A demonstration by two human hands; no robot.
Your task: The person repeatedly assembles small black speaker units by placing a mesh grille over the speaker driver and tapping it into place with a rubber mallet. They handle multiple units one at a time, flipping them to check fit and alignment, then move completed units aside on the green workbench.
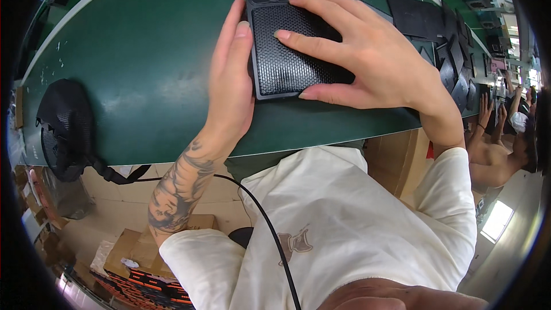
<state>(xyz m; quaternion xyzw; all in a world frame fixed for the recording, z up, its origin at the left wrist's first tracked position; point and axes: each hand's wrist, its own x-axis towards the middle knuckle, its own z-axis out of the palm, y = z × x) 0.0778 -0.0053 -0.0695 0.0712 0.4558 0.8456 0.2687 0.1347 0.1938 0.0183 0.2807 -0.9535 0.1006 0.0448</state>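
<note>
A black speaker box (270, 63) with a woven-looking mesh grille rests on the green table (149, 86). It has a glossy strip with oval recesses along its far edge. Against its left side my left hand (229, 74) is laid flat, fingers stretched out and pointing away from me. My right hand (367, 57) spreads over the grille from the right, with fingertips touching the mesh and the top strip. That hand and its wrist hide the right part of the box.
Several black panels (416, 16) lie on the table to the right. A black mesh item with a strap (66, 115) hangs over the left edge. A black cable (267, 218) crosses in front of me. Cardboard boxes (201, 222) stand below; a co-worker (493, 161) sits at right.
</note>
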